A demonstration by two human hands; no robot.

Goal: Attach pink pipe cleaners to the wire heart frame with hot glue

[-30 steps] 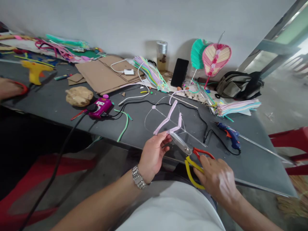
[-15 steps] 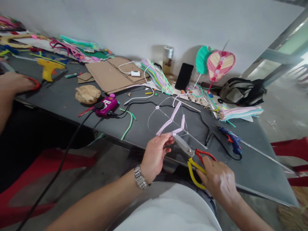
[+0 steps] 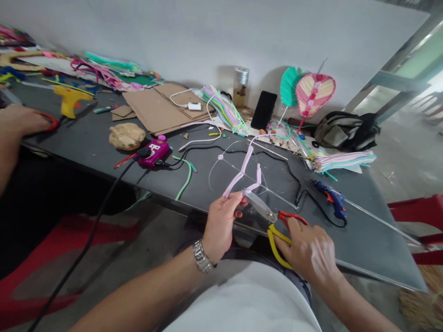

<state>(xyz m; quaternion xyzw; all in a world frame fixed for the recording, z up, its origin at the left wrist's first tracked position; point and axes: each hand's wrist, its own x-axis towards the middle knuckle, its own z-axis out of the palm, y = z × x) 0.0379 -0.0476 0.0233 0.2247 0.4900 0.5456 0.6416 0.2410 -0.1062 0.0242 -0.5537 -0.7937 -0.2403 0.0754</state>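
Pinching pink pipe cleaner (image 3: 240, 170) between left hand (image 3: 220, 227) fingers, right hand (image 3: 307, 248) clenched on scissors (image 3: 260, 206), handle partly hidden.

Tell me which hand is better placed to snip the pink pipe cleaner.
Right, probably: the right hand grips the scissors, whose blades reach the pink pipe cleaner. The left hand is pinching that pipe cleaner, so it seems better kept steadying.

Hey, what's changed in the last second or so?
The right hand eased the yellow-and-red-handled scissors slightly left toward the pink pipe-cleaner frame in the left hand; neither hand took or released anything. The things on the table stayed put.
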